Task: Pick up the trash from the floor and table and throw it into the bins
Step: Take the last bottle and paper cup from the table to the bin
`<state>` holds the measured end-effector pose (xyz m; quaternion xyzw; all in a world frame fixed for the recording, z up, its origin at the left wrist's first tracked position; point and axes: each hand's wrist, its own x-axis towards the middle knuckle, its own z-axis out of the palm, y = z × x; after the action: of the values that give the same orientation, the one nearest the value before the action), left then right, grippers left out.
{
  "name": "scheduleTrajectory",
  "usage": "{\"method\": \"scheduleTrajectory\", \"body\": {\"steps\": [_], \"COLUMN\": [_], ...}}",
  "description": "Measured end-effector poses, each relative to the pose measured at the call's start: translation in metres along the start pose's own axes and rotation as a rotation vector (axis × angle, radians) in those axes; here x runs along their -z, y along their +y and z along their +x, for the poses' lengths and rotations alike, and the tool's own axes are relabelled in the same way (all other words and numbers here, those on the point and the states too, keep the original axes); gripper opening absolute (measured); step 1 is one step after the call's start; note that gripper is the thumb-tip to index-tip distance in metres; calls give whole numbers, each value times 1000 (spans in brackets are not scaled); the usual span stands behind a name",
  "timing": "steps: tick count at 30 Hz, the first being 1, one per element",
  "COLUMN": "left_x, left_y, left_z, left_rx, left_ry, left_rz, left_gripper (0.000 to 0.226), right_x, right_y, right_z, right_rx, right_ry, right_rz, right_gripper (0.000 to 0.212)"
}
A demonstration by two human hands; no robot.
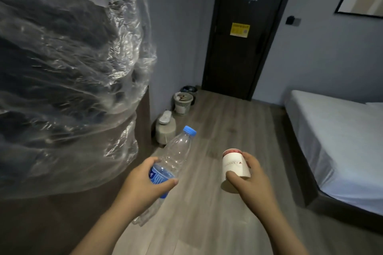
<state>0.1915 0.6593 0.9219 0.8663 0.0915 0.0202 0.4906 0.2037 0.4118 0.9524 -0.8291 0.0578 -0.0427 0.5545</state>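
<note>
My left hand (pixel 143 184) grips a clear plastic bottle (pixel 176 155) with a blue cap and blue label; its cap points up and to the right. My right hand (pixel 248 178) holds a white paper cup (pixel 233 163) with a red band, tilted with its base toward the far end. Both are held above the wooden floor. Ahead by the left wall stands a small white bin (pixel 182 102) with trash in it, and behind it sits a dark bin (pixel 189 89). A lidded beige bin (pixel 165 128) stands nearer, against the wall.
Crinkled clear plastic sheeting (pixel 68 72) covers something large on the left, close to my left arm. A bed (pixel 339 143) with a white sheet fills the right side. A dark door (pixel 240 33) stands closed at the far end. Wooden floor (pixel 228 126) runs between them.
</note>
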Motion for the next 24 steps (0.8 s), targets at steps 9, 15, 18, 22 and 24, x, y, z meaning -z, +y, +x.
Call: {"method": "scheduleTrajectory", "body": {"steps": [9,15,18,22,24], "left_x": [-33,-81,-106,-140,-157], "left_y": [43,82,99,123,136], "left_z": [171,273,324,396,430], "left_rx": [-33,-66,-82,-48,-30], "left_ry": [-45,-81,-82,-59,-53], "left_rz": [36,84,89,75,80], "left_gripper": [55,61,53,48,46], "right_x": [7,26,34,51,62], "right_y": [-10,2,14,20,23], "right_z": [165,268,331,419,464], "right_rx": [-16,-79,-78,-62,-72], "right_ry": [61,111,97,57,37], "right_rz": [-99,-124,-114,-84,-85], "right_gripper": [45,53,49,41,41]}}
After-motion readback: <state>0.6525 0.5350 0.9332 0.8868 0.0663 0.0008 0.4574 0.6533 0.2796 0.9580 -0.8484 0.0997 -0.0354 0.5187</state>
